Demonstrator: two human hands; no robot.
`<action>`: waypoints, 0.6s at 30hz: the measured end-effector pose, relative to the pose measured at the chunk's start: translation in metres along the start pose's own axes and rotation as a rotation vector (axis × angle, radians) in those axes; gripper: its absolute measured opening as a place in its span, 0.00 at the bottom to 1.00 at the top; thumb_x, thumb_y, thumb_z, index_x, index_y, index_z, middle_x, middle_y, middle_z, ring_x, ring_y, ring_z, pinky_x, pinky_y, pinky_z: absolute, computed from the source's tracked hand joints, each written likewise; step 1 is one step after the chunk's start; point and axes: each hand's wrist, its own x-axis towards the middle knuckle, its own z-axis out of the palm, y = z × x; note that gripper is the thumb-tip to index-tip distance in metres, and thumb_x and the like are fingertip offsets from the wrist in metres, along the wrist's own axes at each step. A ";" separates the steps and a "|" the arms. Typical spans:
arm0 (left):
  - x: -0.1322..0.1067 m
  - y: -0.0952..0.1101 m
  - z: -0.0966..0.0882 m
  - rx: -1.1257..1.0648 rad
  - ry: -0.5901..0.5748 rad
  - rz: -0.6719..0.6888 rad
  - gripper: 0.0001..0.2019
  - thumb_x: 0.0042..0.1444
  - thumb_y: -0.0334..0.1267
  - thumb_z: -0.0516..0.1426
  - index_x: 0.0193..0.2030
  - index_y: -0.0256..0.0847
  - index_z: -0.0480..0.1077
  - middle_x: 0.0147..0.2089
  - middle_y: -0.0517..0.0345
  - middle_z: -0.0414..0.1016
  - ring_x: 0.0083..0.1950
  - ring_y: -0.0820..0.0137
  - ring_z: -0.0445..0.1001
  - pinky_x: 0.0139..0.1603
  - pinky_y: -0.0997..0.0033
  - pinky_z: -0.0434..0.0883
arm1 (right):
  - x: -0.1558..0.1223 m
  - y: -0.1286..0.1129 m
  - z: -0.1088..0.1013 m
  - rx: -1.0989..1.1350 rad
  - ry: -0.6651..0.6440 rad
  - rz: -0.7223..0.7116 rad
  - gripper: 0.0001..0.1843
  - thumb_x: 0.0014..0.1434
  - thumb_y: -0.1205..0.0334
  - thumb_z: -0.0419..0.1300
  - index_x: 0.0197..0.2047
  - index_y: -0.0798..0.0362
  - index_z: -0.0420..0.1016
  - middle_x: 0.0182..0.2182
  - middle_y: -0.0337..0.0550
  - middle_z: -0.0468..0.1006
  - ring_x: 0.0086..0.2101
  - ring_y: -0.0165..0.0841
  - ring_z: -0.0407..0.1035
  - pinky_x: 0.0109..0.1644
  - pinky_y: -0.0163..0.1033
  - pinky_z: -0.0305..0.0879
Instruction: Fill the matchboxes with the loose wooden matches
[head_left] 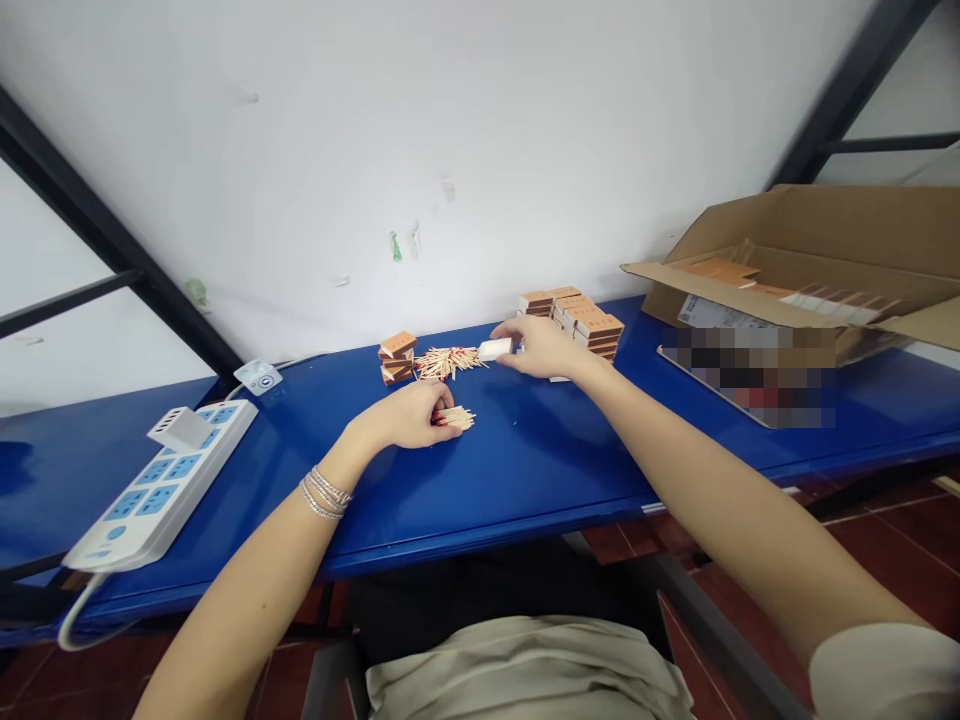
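My left hand (411,412)'s got a bunch of matches (460,418) pinched, sticks running roughly nine to three. The white tray (493,350) sits at their one o'clock, gripped in my right hand (541,346), long side also about nine-to-three.
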 end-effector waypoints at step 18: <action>0.004 -0.008 0.001 0.068 0.031 -0.036 0.08 0.52 0.41 0.57 0.34 0.39 0.69 0.34 0.53 0.73 0.32 0.68 0.69 0.32 0.68 0.64 | -0.011 -0.024 0.008 0.243 -0.497 -0.165 0.31 0.45 0.52 0.70 0.51 0.55 0.75 0.38 0.45 0.80 0.35 0.32 0.73 0.36 0.34 0.65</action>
